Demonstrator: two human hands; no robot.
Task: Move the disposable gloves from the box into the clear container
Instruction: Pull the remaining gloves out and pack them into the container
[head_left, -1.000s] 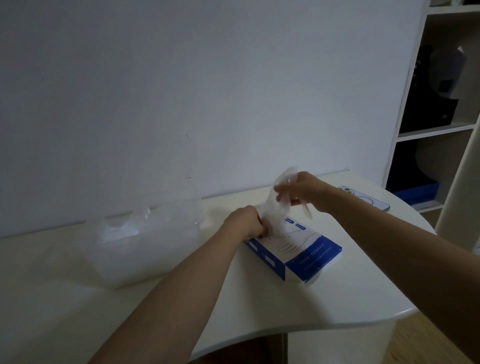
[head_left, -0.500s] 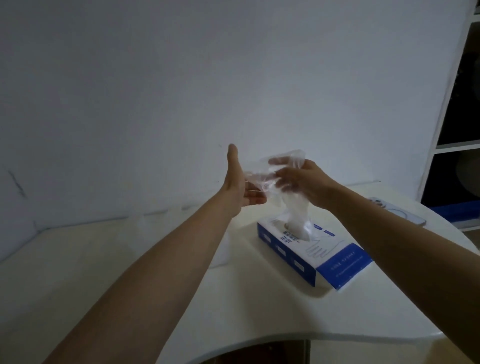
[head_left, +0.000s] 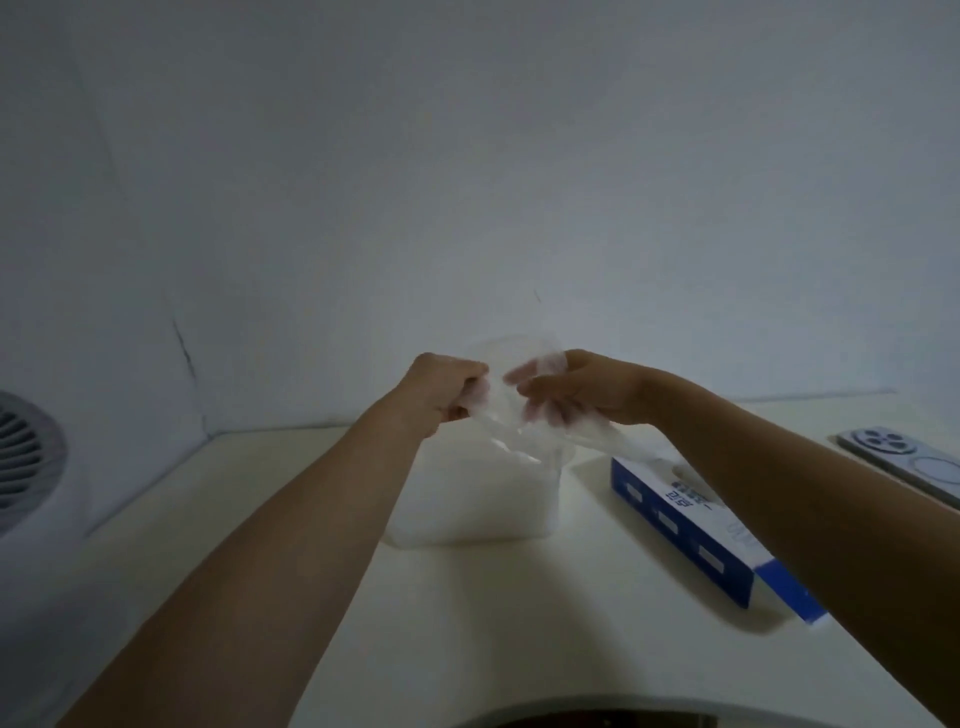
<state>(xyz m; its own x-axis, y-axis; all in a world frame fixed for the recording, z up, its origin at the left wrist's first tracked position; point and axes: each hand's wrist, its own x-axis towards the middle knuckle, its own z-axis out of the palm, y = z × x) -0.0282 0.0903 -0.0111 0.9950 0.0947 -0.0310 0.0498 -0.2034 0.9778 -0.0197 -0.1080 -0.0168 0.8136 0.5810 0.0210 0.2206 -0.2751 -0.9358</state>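
Note:
A thin see-through disposable glove (head_left: 511, 387) is stretched between my two hands, above the clear container (head_left: 467, 499). My left hand (head_left: 447, 384) grips its left side with curled fingers. My right hand (head_left: 576, 389) pinches its right side, and the film trails down towards the box. The blue and white glove box (head_left: 685, 525) lies on the table to the right of the container, partly hidden by my right forearm. The container's walls look milky; several gloves seem to lie inside.
A phone (head_left: 904, 462) lies face down at the table's far right. A round grey fan grille (head_left: 26, 462) shows at the left edge. The white table (head_left: 260, 519) meets the wall behind, and its curved front edge is near me.
The glove has come clear of the box and both hands have carried it left, over the container. My left hand, open half a second ago, now grips the glove.

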